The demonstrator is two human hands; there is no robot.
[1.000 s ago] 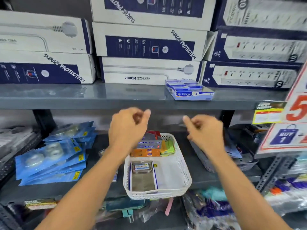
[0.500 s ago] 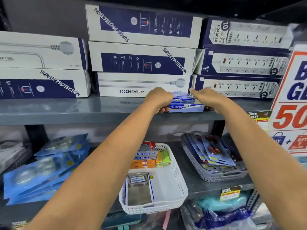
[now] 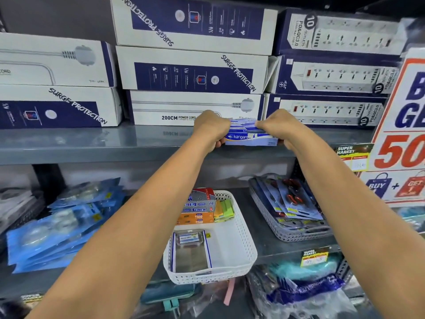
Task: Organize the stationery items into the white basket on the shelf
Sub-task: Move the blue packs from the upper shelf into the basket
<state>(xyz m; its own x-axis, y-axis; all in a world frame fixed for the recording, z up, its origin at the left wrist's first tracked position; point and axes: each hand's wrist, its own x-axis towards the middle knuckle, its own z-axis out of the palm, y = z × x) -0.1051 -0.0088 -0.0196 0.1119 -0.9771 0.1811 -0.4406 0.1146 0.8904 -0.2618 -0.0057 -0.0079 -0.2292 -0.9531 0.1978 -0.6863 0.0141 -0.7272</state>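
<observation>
While on the upper shelf (image 3: pixel 92 143), staple boxes (image 3: pixel 247 132) sit clamped between left hand (image 3: pixel 212 128) and right hand (image 3: pixel 279 127), fingers curled around both ends.

The single head-worn wide-angle view looked forward and slightly down at a grey metal upper shelf (image 3: pixel 92 143), close to it, both forearms reaching away from the lens. A white perforated plastic basket (image 3: pixel 243 245) sat lower in frame, below the arms.

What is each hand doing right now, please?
Left hand: closed on the left end of the blue Kangaro box stack.
Right hand: closed on its right end.
</observation>
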